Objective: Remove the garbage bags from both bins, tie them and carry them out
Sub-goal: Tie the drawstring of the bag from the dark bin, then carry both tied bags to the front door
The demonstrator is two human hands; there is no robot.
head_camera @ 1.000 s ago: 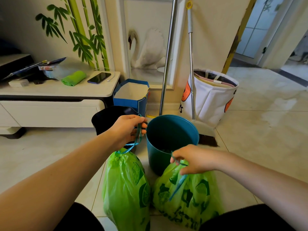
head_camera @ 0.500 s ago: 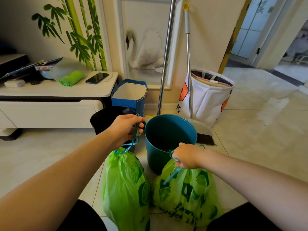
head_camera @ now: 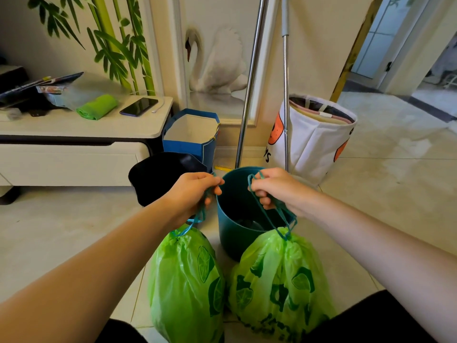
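At lower centre, each bag (head_camera: 185, 280) (head_camera: 279, 280) is hung straight below its hand, drawstrings gripped by left hand (head_camera: 191, 191) and right hand (head_camera: 274, 189), ready for lifting.

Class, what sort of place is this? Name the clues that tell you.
Probably a home living room: a low white cabinet holding a phone, a swan mural on the wall, and a tiled floor.

On a low white cabinet (head_camera: 138, 128) lie a black phone (head_camera: 139, 106) and a rolled green cloth (head_camera: 97, 106), a blue paper bag (head_camera: 191, 134) stands beside it, and two metal poles (head_camera: 249, 95) lean near a white fabric basket (head_camera: 314, 137).
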